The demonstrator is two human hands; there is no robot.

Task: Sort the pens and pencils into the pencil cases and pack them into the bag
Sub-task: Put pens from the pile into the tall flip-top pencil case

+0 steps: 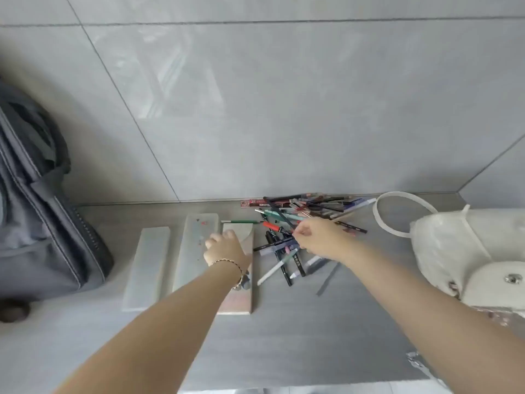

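Three pale flat pencil cases lie side by side on the grey surface: a left case (147,265), a middle case (193,245) and a right case (241,231). My left hand (224,248) rests on the right case, fingers curled over its edge. A heap of pens and pencils (301,211) lies to the right by the wall. My right hand (315,237) reaches into the heap, fingertips pinched on a dark pen (272,245). A green pencil (241,222) lies just above the right case. A white bag (466,251) sits at far right.
A grey backpack (37,211) leans against the wall at left. The tiled wall (255,109) rises right behind the heap. A white loop handle (397,206) of the bag lies next to the pens. A grey strip (326,282) lies below the heap.
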